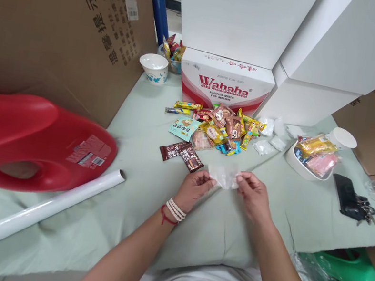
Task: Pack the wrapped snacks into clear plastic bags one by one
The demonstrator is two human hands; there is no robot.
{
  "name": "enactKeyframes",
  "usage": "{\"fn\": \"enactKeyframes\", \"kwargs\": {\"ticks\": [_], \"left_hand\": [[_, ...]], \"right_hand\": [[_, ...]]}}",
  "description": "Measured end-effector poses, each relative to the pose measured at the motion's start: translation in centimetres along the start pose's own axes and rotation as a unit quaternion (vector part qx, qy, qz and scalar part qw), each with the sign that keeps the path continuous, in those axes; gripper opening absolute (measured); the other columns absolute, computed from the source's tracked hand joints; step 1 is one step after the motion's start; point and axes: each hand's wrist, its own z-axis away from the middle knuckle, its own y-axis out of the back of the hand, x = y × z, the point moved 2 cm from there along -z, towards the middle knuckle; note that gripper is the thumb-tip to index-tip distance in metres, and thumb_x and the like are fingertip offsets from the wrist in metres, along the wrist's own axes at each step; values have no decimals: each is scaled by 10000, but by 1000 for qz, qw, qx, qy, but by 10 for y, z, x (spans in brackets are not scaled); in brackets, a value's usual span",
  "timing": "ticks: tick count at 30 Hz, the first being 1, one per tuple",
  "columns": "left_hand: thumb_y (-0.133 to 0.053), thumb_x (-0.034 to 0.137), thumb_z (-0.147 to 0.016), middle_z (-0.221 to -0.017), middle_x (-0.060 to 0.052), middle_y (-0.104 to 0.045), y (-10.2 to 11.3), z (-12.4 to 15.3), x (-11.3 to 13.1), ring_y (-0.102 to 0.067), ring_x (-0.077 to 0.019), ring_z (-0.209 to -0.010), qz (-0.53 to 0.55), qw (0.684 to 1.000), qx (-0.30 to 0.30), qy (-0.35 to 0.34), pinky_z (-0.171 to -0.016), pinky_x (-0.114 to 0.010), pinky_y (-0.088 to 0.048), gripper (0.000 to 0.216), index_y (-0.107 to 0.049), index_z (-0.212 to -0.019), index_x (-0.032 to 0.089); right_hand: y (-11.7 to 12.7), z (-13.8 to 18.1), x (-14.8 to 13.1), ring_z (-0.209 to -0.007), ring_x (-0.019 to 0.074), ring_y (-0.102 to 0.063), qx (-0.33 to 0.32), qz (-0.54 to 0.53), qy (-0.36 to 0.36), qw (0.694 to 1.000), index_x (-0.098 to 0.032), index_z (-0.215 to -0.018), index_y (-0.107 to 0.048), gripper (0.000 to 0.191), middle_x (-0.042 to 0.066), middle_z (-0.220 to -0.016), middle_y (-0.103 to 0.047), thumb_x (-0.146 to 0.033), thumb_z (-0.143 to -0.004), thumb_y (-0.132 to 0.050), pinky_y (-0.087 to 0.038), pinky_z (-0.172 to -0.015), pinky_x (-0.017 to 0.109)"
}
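The left hand (194,188) and the right hand (253,194) each pinch, fingers closed together, one end of a small clear plastic bag (224,176) stretched between them over the pale green cloth-covered tabletop (142,152). A white bead bracelet and a red string circle the left wrist. At eleven o'clock from the bag lie two brown chocolate wrappers (182,153); one reads "COCOA", the rest is too small to read. At twelve o'clock sits a heap of coloured snack packets (218,129), and beyond it a white-and-red carton (225,83) printed "Wahaha purified water for drinking". At two o'clock a white bowl (295,164) holds more packets. A red plastic stool (27,141) lies at nine o'clock, cut off by the frame's edge.
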Motion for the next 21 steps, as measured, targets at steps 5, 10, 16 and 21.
{"fn": "enactKeyframes", "kwargs": {"ticks": [5, 10, 16, 21], "left_hand": [[-805, 420, -666, -640, 47, -538, 9, -5, 4, -391, -62, -500, 22, 998, 51, 11, -480, -205, -286, 338, -611, -799, 178], [-709, 332, -767, -1001, -60, -609, 6, 15, 23, -569, -184, -859, -224, 937, 159, -216, -754, -317, -492, 278, -646, -1010, 211], [-748, 442, -835, -1073, -95, -656, -14, 29, 22, -586, -258, -1025, -346, 890, 6, -299, -950, -421, -482, 341, -715, -1108, 241], [-650, 364, -922, -879, -67, -676, -17, 24, 14, -605, -228, -889, -283, 923, -15, -260, -838, -367, -490, 182, -741, -1007, 231]], "right_hand": [[22, -5, -3, -508, 55, -317, 58, -94, -68, 992, -206, -795, -686, 387, -48, -695, -504, -403, -579, -940, -239, -418, 203], [20, 3, -10, -455, 35, -233, 45, -103, -101, 988, -203, -765, -649, 409, -84, -615, -427, -417, -584, -947, -174, -379, 193], [0, 8, -22, -426, 16, -181, -49, -104, -148, 982, -195, -742, -605, 444, -89, -551, -426, -468, -622, -934, -127, -371, 177], [-21, 7, -21, -422, 16, -196, -82, -116, -166, 976, -194, -723, -594, 454, -94, -527, -408, -458, -603, -945, -123, -371, 170]]}}
